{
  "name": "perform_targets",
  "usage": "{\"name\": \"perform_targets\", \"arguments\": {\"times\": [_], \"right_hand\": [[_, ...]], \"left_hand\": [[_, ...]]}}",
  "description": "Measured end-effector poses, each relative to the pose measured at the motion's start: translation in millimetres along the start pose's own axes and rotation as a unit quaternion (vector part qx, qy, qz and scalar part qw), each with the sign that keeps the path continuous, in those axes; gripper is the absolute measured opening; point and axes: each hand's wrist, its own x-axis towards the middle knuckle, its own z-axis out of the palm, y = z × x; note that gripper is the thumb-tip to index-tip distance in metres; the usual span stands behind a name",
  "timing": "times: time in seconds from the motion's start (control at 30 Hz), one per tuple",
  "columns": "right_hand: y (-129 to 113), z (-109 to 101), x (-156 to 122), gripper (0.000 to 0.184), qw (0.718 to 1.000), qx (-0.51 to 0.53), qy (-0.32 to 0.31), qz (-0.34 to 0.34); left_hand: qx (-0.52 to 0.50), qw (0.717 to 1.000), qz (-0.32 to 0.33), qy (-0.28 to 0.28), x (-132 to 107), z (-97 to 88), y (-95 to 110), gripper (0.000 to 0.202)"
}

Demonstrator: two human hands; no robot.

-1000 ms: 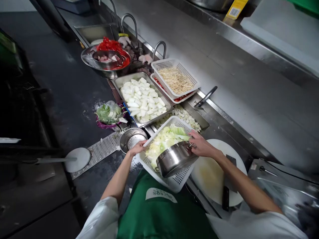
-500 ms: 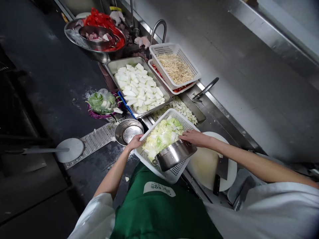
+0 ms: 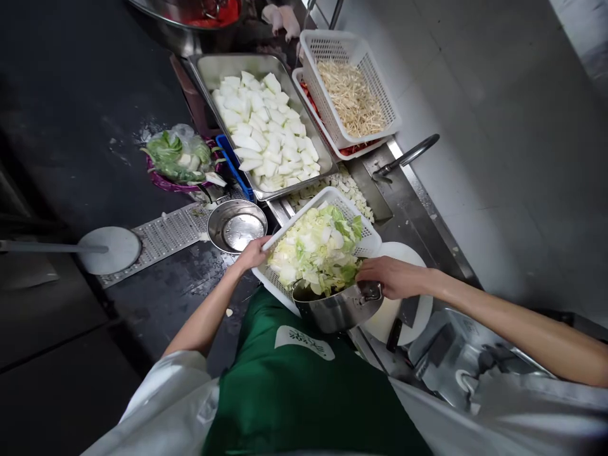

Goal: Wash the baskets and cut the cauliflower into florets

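My left hand grips the left rim of a white perforated basket that holds chopped green cabbage. My right hand is closed on the rim of a steel pot at the basket's near right edge. The pot is partly filled with cabbage and touches the heap. A round white cutting board lies just right of the pot, with a cleaver on it.
A steel tray of white vegetable pieces sits behind the basket. A white basket of bean sprouts stands at the back right. An empty steel bowl and a bag of greens are to the left. Floor grate lies below.
The pot has swung from lying tipped on the basket to sitting upright at its near edge with cabbage in it. The camera has tilted down and closer.
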Motion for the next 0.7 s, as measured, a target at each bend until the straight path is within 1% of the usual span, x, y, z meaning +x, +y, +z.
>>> {"name": "perform_targets", "arguments": {"times": [0.07,0.13,0.17,0.23,0.3,0.37,0.47,0.5,0.57,0.63,0.7], "right_hand": [[10.6,4.6,1.7,0.054,0.998,0.044,0.017,0.028],[18.1,9.9,3.4,0.047,0.998,0.047,0.027,0.043],[18.9,12.4,3.9,0.045,0.998,0.036,0.03,0.037],[13.3,15.4,4.0,0.039,1.0,0.004,0.027,0.015],[-0.1,13.7,2.0,0.032,1.0,-0.026,0.009,0.0],[-17.0,5.7,-2.4,0.026,0.999,-0.047,-0.015,-0.002],[-39.2,-16.1,-10.6,0.024,0.997,-0.06,-0.05,0.003],[-44.2,-24.3,-12.6,0.025,0.997,-0.058,-0.059,0.009],[-49.5,-38.9,-13.9,0.028,0.996,-0.047,-0.073,0.023],[-48.5,-49.8,-11.5,0.031,0.995,-0.031,-0.082,0.036],[-43.7,-58.1,-7.7,0.032,0.995,-0.02,-0.09,0.045]], "left_hand": [[0.009,1.0,0.006,0.004,-0.4,0.8,-2.5,0.071],[0.026,0.999,0.02,0.013,-3.6,2.6,-1.1,0.069],[0.045,0.999,0.022,0.02,-6.2,3.8,1.5,0.069],[0.106,0.994,0.009,0.039,-12.7,6.7,10.0,0.071],[0.177,0.982,-0.007,0.062,-18.7,10.2,20.4,0.074],[0.239,0.967,0.006,0.084,-22.0,13.6,28.9,0.076],[0.293,0.949,0.061,0.096,-20.7,17.2,32.1,0.074],[0.294,0.948,0.078,0.089,-19.2,17.8,30.6,0.073],[0.27,0.955,0.101,0.068,-15.8,18.5,25.8,0.071],[0.233,0.965,0.108,0.055,-13.1,18.5,21.3,0.07],[0.203,0.971,0.111,0.057,-11.7,18.1,19.1,0.067]]}}
